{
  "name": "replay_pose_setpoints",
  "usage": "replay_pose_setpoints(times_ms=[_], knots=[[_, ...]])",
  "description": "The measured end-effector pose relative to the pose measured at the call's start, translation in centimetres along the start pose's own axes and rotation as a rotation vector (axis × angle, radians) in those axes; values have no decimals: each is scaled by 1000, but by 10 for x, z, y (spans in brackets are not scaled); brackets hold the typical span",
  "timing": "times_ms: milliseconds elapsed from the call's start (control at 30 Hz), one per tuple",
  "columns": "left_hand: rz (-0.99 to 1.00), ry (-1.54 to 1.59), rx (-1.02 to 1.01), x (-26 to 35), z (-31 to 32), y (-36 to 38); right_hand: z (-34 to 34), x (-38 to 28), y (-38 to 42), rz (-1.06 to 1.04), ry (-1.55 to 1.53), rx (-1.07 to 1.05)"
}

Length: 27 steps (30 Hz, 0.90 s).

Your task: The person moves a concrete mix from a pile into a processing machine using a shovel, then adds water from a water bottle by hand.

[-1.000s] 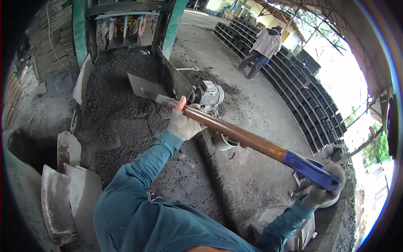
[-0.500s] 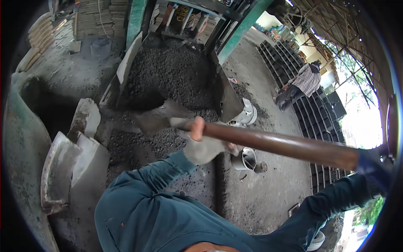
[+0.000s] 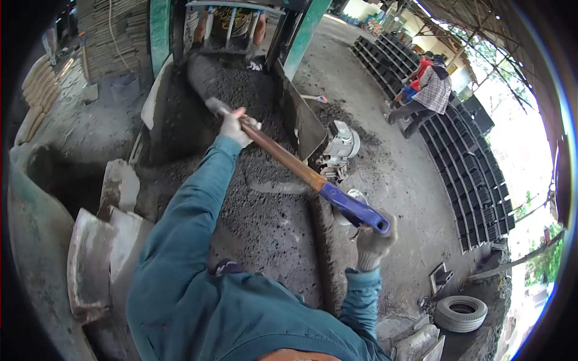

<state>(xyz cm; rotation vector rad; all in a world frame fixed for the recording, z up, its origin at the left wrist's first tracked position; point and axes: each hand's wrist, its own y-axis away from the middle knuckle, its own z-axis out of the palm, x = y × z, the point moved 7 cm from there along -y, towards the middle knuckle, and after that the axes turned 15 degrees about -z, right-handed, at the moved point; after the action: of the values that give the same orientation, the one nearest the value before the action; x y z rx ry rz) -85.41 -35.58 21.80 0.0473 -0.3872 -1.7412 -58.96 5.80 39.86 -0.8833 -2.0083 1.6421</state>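
Note:
A shovel (image 3: 283, 155) with a brown wooden shaft and a blue grip runs diagonally in front of me. My left hand (image 3: 238, 127), in a pale glove with bare fingertips, is closed round the shaft just behind the metal socket. At the other end, the gloved fingers of my right hand (image 3: 376, 239) are wrapped on the blue grip. The blade (image 3: 203, 73), smeared by motion, reaches over the dark gravelly mix (image 3: 244, 90) at the far end of the metal-sided trough. More loose mix (image 3: 265, 222) lies on the floor below the shaft.
Behind the trough stands a green-posted machine frame (image 3: 304, 39), with a person's arms (image 3: 259, 30) beyond its bars. A motor (image 3: 342, 143) sits right of the trough. Two people (image 3: 430, 90) are beside racks of dark blocks (image 3: 463, 162). A tyre (image 3: 460, 313) lies lower right.
The shovel blade has swung forward and up to the far end of the trough. My left arm has stretched out, and my right hand has come inward from the right edge.

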Motion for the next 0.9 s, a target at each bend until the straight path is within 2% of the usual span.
replay_pose_setpoints(times_ms=[67, 133, 200, 267, 333, 367, 400, 500, 533, 567, 600, 700, 733, 800, 867, 900], knots=[[-89, -74, 93, -52, 11, 21, -21, 79, 91, 549, 2, -74], [-187, -71, -223, -122, 22, 62, -50, 150, 199, 1171, -373, -82], [-199, -152, -277, -195, 4, 110, -93, 202, 310, 1551, -270, -193], [-37, -467, -199, -260, -27, 166, -140, 230, 386, 1734, -246, -306], [-254, -91, -98, -330, -77, 204, -180, 290, 460, 1723, -234, -616], [-220, 17, 28, -347, -109, 221, -199, 320, 497, 1699, -233, -771], [-196, 125, 146, -365, -143, 237, -220, 330, 495, 1760, -40, -863], [-73, 489, 376, -395, -243, 272, -175, 287, 390, 1571, -274, -1135], [-25, 614, 426, -394, -265, 285, -142, 282, 364, 1373, -322, -1146], [30, 681, 463, -387, -275, 300, -108, 280, 341, 1249, -375, -1267], [82, 746, 498, -376, -287, 315, -60, 198, 249, 840, -653, -1171], [274, 907, 542, -341, -329, 355, 32, 74, 136, 45, -675, -1163], [348, 956, 545, -334, -351, 368, 48, 13, 104, 40, -779, -1254], [522, 1075, 565, -325, -401, 398, 68, -67, 93, 24, -1018, -1355], [672, 1123, 562, -318, -454, 431, 67, -165, 75, -667, -1221, -1248], [730, 1122, 560, -326, -479, 451, 62, -208, 73, -760, -1263, -1191]])
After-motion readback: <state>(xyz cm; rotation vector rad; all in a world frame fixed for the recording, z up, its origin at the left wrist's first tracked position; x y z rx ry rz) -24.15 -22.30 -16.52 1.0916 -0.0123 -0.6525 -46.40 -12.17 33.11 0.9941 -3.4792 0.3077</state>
